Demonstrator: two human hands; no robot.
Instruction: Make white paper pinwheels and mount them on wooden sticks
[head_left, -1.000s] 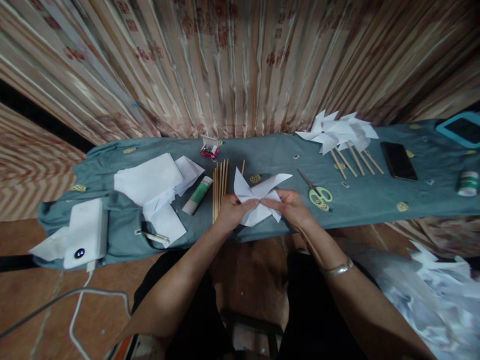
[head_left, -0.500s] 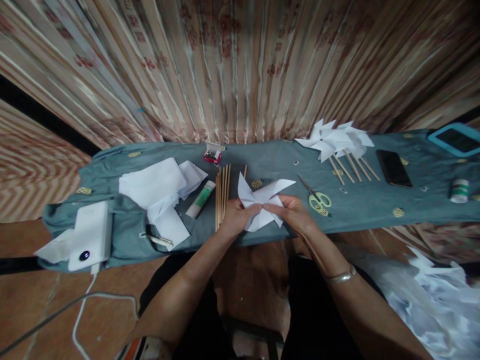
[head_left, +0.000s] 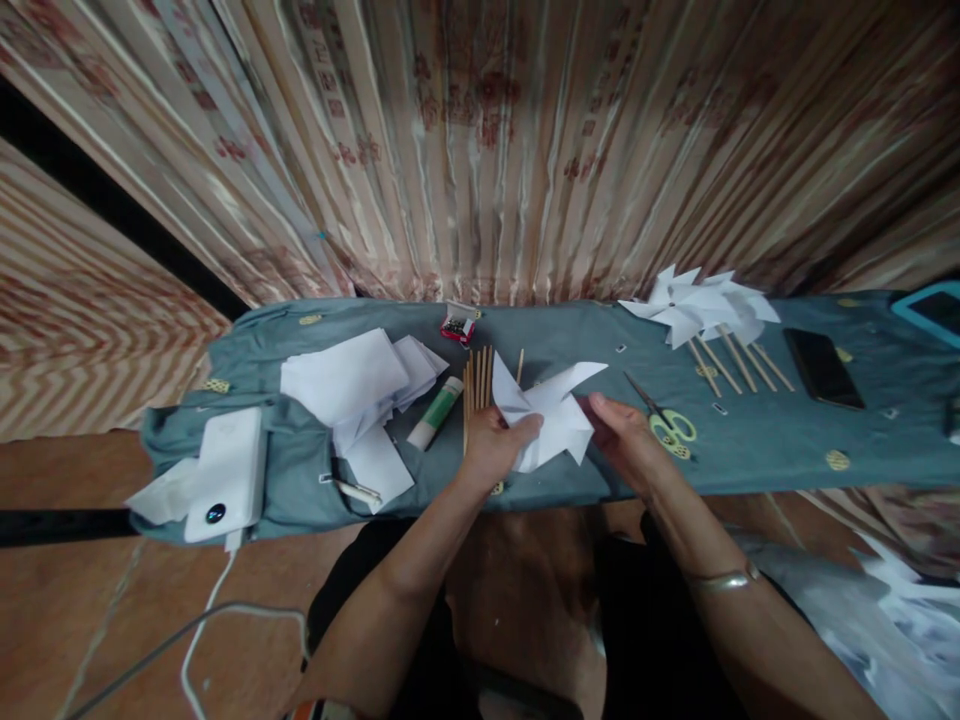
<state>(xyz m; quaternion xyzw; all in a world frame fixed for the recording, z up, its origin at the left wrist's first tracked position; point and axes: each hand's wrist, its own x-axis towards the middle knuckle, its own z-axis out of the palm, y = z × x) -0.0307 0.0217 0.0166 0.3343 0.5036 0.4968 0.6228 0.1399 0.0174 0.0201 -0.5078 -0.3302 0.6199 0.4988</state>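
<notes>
A white paper pinwheel (head_left: 551,420) with folded blades is held over the front of the cloth-covered table. My left hand (head_left: 496,442) grips it from the left, the thumb lying on its middle. My right hand (head_left: 626,440) is just off the pinwheel's right side, its fingers apart and nothing visible in them. Behind my left hand lie several wooden sticks (head_left: 478,380), and one more stick (head_left: 520,366) shows beyond the pinwheel. Scissors with yellow-green handles (head_left: 673,428) rest right of my right hand. A small red box of pins (head_left: 457,325) stands open at the back.
A glue stick (head_left: 435,413) and white paper sheets (head_left: 345,378) lie to the left, near a white power bank (head_left: 227,470) with a cable. Finished pinwheels on sticks (head_left: 705,305), a dark phone (head_left: 823,368) and a blue-framed device (head_left: 930,308) are at the right.
My right hand has let go of the pinwheel and drawn away to the right. The left hand keeps hold of it. The whole view has shifted, so things sit further right.
</notes>
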